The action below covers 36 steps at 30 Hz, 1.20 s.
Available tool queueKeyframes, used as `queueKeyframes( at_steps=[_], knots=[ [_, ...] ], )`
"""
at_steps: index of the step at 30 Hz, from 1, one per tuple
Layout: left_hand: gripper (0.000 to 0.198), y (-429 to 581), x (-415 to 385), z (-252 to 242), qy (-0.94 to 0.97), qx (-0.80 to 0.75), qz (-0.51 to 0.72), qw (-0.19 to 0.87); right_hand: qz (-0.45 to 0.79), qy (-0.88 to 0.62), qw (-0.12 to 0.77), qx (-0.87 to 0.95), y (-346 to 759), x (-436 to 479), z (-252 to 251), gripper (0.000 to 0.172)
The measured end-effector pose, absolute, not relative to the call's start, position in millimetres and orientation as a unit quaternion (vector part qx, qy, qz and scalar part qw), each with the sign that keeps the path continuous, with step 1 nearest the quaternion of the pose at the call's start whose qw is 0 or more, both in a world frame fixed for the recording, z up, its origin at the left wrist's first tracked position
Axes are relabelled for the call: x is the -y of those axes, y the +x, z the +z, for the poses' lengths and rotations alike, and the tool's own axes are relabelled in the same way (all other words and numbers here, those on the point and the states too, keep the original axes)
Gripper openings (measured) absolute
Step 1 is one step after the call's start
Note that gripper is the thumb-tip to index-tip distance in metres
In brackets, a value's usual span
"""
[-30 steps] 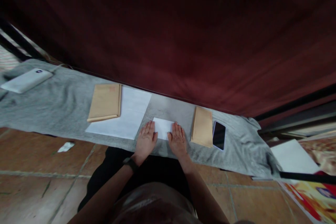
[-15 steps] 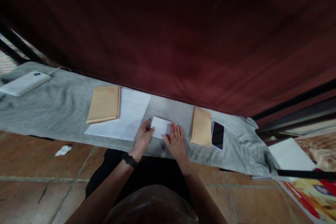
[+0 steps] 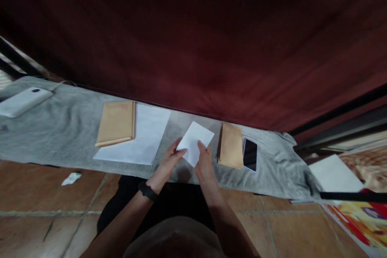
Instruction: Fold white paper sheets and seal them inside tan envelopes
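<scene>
While left hand (image 3: 167,163) and right hand (image 3: 204,162) pinch a folded white paper (image 3: 196,139), tilted, just above grey cloth (image 3: 66,129), dark red curtain (image 3: 193,48) hangs beyond; tiled floor (image 3: 45,209) beneath. Near right hand: brown envelope (image 3: 231,146). Thumbs cover paper's lower edges.

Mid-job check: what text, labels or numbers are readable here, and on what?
Nothing is readable.
On the brown envelope at left: faint red marks at its top corner, too blurred.
On the colourful poster, lower right: print too blurred.
On the folded white paper in the left hand and right hand: blank.
On the phone: dark screen.
</scene>
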State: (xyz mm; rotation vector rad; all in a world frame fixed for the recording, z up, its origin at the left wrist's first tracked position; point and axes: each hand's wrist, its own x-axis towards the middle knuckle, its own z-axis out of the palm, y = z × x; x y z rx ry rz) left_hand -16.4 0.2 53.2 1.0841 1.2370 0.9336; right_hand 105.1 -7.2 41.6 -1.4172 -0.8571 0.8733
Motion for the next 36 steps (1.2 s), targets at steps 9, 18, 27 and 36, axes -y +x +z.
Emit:
queueKeyframes(
  at_steps=[9,18,27,36],
  knots=[
    [0.065,-53,-35,16,0.649,-0.524,0.288,0.47,0.23,-0.716,0.504,0.424,152,21,2,0.046],
    [0.052,-56,-62,16,0.684,-0.515,0.231,0.462,0.075,-0.62,0.208,0.753,125,33,7,0.053],
    [0.039,-58,-56,13,0.593,-0.537,0.282,0.53,0.023,-0.668,0.183,0.721,149,32,-5,0.059],
    [0.016,-59,-53,-4,0.553,-0.552,0.318,0.537,-0.03,-0.692,0.187,0.697,154,37,-7,0.058]
  ],
)
